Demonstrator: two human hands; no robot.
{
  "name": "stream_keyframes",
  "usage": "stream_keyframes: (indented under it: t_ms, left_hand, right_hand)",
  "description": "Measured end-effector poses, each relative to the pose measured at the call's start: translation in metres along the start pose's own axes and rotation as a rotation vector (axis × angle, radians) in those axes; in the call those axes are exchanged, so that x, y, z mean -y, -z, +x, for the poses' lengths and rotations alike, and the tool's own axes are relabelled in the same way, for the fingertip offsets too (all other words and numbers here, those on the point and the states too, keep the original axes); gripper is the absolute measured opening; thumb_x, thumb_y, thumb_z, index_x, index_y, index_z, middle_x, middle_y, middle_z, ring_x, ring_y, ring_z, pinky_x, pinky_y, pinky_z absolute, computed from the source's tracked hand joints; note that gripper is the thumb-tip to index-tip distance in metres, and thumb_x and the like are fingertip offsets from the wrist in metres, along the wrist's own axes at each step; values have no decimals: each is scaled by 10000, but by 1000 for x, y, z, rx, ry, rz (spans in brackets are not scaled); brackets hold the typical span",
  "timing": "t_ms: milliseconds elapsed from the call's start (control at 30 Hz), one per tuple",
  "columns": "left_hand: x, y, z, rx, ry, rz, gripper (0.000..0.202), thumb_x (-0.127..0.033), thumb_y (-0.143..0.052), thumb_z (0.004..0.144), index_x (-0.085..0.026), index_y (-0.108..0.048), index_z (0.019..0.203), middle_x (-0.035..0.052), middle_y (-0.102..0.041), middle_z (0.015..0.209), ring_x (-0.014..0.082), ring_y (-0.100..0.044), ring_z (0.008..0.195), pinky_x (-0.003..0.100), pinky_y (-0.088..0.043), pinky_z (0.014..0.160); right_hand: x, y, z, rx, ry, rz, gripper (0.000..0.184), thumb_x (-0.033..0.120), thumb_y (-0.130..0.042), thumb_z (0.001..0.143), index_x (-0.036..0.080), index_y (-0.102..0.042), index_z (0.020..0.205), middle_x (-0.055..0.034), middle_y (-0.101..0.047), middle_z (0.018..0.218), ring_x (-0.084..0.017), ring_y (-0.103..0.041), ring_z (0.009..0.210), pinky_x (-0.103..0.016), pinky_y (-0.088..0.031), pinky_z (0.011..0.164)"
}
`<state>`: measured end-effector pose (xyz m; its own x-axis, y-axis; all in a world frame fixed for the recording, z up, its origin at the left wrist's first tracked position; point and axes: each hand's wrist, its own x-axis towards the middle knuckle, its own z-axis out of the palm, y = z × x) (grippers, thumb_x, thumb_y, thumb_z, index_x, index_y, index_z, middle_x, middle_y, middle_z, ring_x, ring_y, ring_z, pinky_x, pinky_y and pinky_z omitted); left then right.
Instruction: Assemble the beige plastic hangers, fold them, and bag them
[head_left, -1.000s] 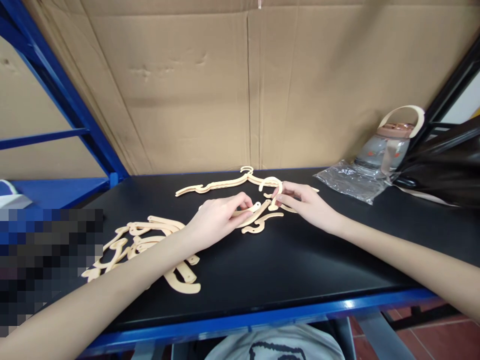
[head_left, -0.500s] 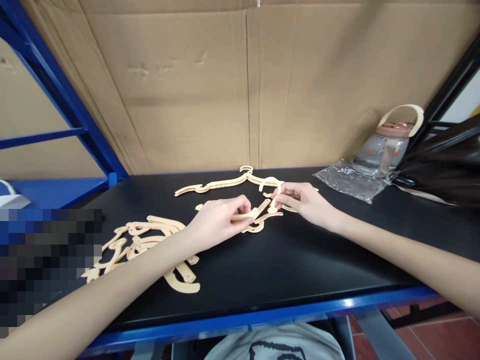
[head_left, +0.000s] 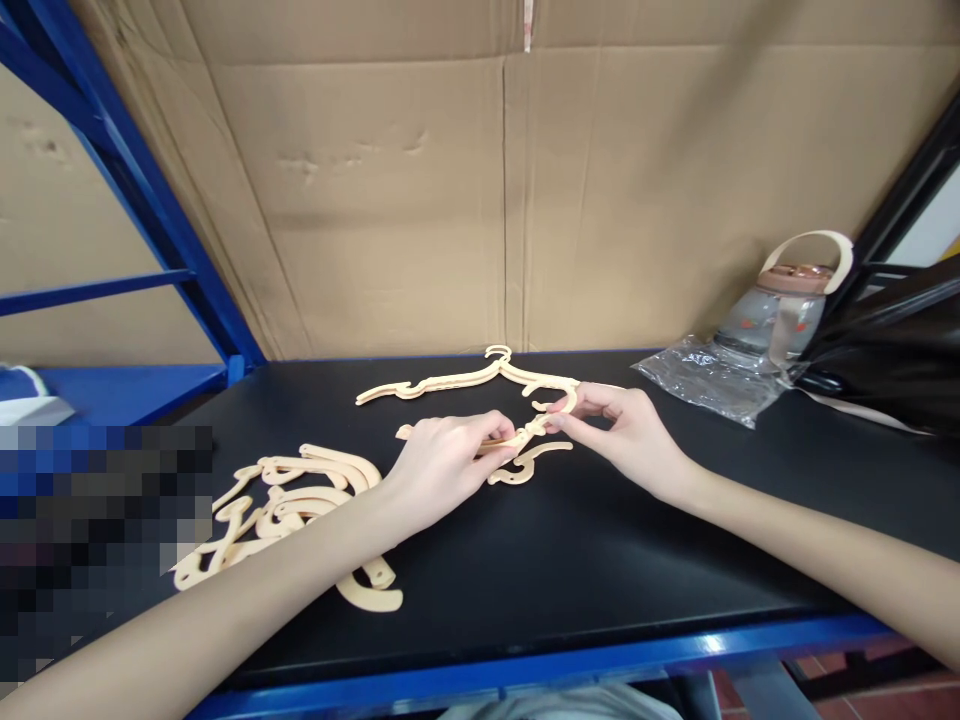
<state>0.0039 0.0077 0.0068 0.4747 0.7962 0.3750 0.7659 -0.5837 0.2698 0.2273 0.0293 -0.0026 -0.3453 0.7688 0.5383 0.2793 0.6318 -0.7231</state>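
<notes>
Brown cardboard wall [head_left: 375, 210], upright beyond the fingers of left hand [head_left: 444, 462] and right hand [head_left: 636, 438]. Black flat tabletop [head_left: 600, 560] under both; black surface between right fingers and blue front edge [head_left: 675, 645], room there to move. Pile of cream curved hanger pieces [head_left: 315, 494], left of and nearer than left fingers. Cream hanger, two sloping arms and hook [head_left: 465, 381], just beyond the fingers, near the back edge. Clear crinkled plastic bag [head_left: 705, 380] and clear jug with pinkish-brown lid [head_left: 772, 320], right of right fingers. Loose cream notched piece [head_left: 528, 467], just nearer than the fingertips. Left fingers pinched on cream flat strip [head_left: 519, 439]; right fingers closed on cream curved hook [head_left: 574, 400]. Strip end and hook foot meet; whether joined, cannot tell.
</notes>
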Motion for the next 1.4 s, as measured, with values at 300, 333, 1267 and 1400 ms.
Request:
stream_keyframes:
  t_ms: [300, 333, 1267, 1400]
  left_hand:
    - [1, -1, 0, -2, 34, -29, 149, -373, -528, 922, -247, -606, 900, -54, -715, 820, 143, -658, 700, 223, -407, 602]
    - [2, -1, 0, -3, 31, -28, 145, -370, -528, 922, -247, -603, 902, -53, -712, 815, 142, -656, 696, 223, -405, 601]
    - [5, 24, 6, -41, 209, -381, 178, -345, -653, 801, -202, -548, 812, -36, -588, 707, 121, -550, 634, 231, -374, 561]
    - [-3, 10, 0, -59, 150, -122, 108, -328, -651, 818, -235, -598, 833, -58, -648, 785, 137, -593, 695, 251, -380, 611]
  right_hand:
    - [10, -1, -4, -53, 133, -193, 134, 311, -613, 880, 214, -677, 814, -21, -747, 871, -208, -700, 830, -320, -540, 739]
    - [10, -1, -4, -46, 138, -206, 131, 310, -611, 882, 215, -678, 821, -20, -747, 874, -206, -699, 820, -318, -537, 734]
    - [7, 7, 1, -39, 92, -96, 183, 359, -599, 897, 205, -638, 806, -11, -730, 883, -195, -690, 877, -307, -516, 764]
    - [8, 2, -2, -66, 151, -172, 134, 312, -598, 904, 213, -645, 827, -9, -737, 901, -188, -695, 862, -295, -526, 736]
